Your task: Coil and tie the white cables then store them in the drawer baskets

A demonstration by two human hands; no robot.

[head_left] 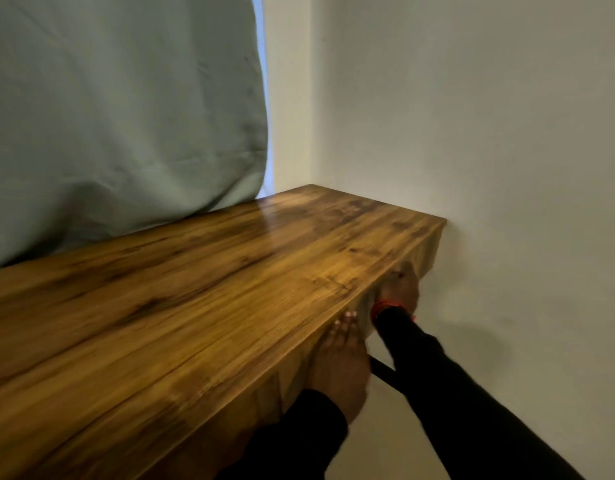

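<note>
Left fingers (346, 323): they lie straight and flat against the front face of the table, tips up by the top edge; they grasp nothing
Left hand (337, 365): it rests flat on the front of the table; a black sleeve (299, 431) covers the arm
Right fingers: they are hidden under the table edge; I cannot tell if they grasp anything
Right hand (399, 285): it reaches up under the far end of the table, near the wall (489, 133); a red band (385, 308) sits on the wrist
Table (181, 292): brown wood, pushed into the corner; a pale curtain (119, 109) hangs behind it
White cables: not in sight
Drawer baskets: not in sight
</note>
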